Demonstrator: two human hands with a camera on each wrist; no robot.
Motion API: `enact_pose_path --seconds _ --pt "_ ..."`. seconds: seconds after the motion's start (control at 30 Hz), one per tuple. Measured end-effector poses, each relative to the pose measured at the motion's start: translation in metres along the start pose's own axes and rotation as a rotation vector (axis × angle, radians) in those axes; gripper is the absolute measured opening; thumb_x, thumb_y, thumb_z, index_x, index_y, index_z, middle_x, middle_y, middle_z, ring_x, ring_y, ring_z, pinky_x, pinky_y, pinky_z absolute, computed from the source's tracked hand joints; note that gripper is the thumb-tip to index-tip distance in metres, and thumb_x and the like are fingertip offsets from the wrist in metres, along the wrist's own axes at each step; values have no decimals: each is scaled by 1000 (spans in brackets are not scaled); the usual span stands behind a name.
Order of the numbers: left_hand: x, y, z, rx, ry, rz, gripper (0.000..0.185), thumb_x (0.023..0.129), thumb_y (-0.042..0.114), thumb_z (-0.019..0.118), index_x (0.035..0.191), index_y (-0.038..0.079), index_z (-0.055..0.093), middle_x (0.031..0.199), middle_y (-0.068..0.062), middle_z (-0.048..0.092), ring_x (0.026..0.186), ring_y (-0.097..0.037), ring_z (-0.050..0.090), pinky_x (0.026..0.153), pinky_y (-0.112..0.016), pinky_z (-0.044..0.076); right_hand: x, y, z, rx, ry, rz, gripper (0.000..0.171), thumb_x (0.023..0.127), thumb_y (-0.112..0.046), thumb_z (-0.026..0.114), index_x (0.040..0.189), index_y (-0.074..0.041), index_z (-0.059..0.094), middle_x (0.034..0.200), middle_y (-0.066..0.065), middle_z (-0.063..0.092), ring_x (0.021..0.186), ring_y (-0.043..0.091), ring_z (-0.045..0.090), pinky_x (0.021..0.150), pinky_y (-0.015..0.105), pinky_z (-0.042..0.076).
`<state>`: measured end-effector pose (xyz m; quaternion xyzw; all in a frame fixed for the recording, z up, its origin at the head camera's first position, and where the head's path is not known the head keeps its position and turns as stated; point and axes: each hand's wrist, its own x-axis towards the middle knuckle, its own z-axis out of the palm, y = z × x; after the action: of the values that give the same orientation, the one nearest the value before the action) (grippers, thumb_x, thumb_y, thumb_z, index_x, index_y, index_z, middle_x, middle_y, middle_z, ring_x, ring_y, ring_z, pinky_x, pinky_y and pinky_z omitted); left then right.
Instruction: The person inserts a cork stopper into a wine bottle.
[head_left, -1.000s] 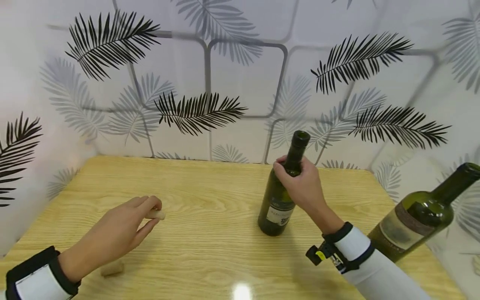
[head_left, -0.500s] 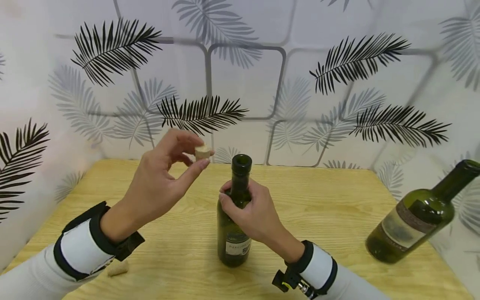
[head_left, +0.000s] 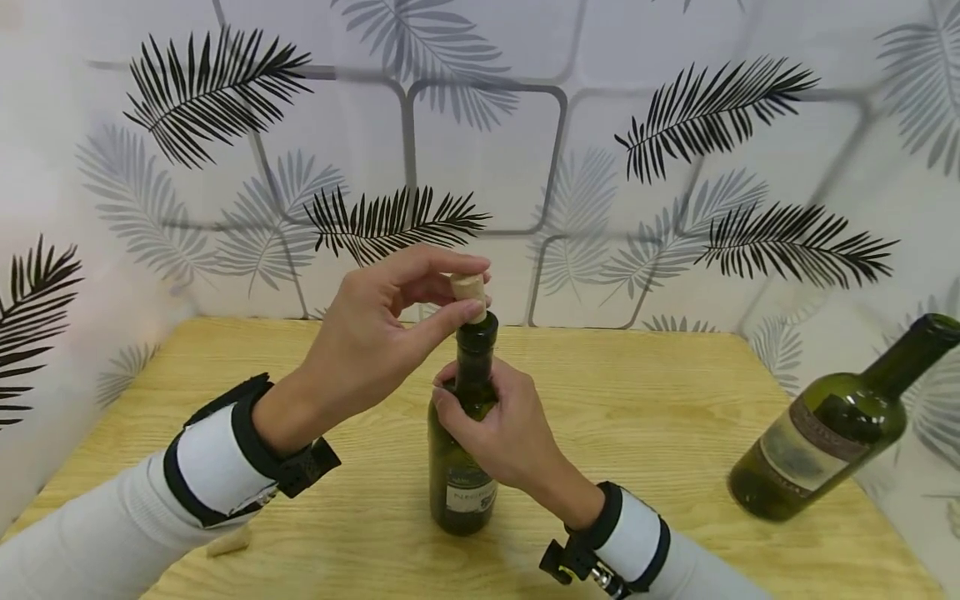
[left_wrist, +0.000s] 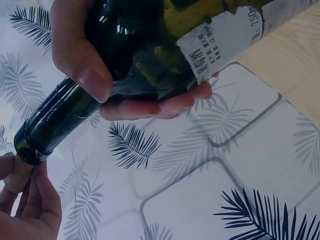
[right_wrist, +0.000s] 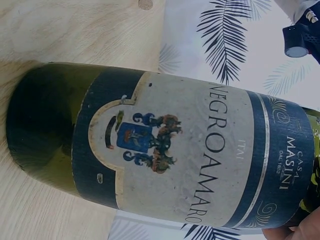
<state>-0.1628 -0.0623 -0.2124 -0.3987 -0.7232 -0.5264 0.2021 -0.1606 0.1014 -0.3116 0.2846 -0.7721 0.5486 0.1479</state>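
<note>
Cork (head_left: 468,287): light, slightly springy, pinched at its sides by left hand (head_left: 375,333), base at the mouth of bottle (head_left: 463,433). Bottle: dark green glass, heavy, smooth, likely slippery and breakable; upright on table (head_left: 660,417), right hand (head_left: 502,429) wrapped round shoulder and neck, probably the steadiest hold. Table: pale wood-grain, glossy. Wall (head_left: 487,150): white, palm-leaf print.

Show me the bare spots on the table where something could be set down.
Widest bare stretch of the table: between the held bottle and the second bottle. Also bare: the far left. Crowded: the near left, under the left forearm by the spare cork, and the centre around both hands.
</note>
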Motion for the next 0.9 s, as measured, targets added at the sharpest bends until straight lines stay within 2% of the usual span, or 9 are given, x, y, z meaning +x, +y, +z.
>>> enact_pose_path --seconds 0.2,0.4,0.57,0.67,0.77,0.9 --pt "2 1 0 148 -41 49 28 89 2 75 117 4 71 111 -3 71 99 -11 65 90 -29 54 2 2 0 0 -5 -26 13 92 -17 64 101 -9 69 87 1 70 79 14 63 70 31 52" --pt "1 6 0 175 -55 37 28 89 2 75 116 4 71 110 -3 71 101 -14 66 87 -30 55 -1 1 0 -18 2 -13 11 91 -16 65 101 -11 69 86 -2 69 78 13 62 70 31 53" --pt "1 9 -6 232 -77 -3 25 89 7 77 113 8 72 109 2 72 96 -9 65 85 -28 55 -1 1 5 -9 2 -28 11 90 -15 65 101 -11 68 85 -2 69 77 13 62 69 31 53" --pt "1 13 -11 293 -113 -3 22 92 13 75 114 12 73 112 6 70 96 -6 64 83 -28 54 -2 2 8 3 -2 -30 11 91 -15 64 101 -11 68 86 -1 69 77 13 63 70 31 54" --pt "2 13 -16 351 -162 40 21 95 17 71 116 15 73 116 8 67 97 -5 62 81 -28 53 -2 2 8 3 8 -30 11 91 -14 64 101 -11 67 88 -1 70 77 12 64 70 31 55" --pt "10 8 -20 367 -233 84 22 96 17 70 118 17 72 117 9 67 97 -1 61 82 -23 53 -1 3 6 -11 27 -37 11 90 -13 64 101 -11 67 88 -1 69 75 11 65 68 31 56"
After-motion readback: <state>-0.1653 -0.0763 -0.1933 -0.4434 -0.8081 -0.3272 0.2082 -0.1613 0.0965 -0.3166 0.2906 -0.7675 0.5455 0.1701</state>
